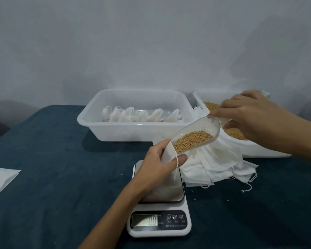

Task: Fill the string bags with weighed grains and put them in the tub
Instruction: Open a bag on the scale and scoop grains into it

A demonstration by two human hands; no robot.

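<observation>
My left hand (159, 161) pinches the mouth of a small white string bag (168, 153) just above the digital scale (159, 200), whose display reads 0.0. My right hand (248, 112) grips the handle of a clear plastic scoop (198, 130), tilted down to the left. Brown grains (192, 141) lie in the scoop, its tip at the bag's open mouth. Behind stands a white tub (133, 131) with several filled white bags (138, 115) in a row. A second white tub of grains (235, 133) sits at the right, partly hidden by my right hand.
A heap of empty white string bags (217, 164) lies right of the scale, strings trailing over the dark blue tablecloth (61, 168). A white sheet (0, 180) lies at the left edge. A pale wall rises behind the tubs.
</observation>
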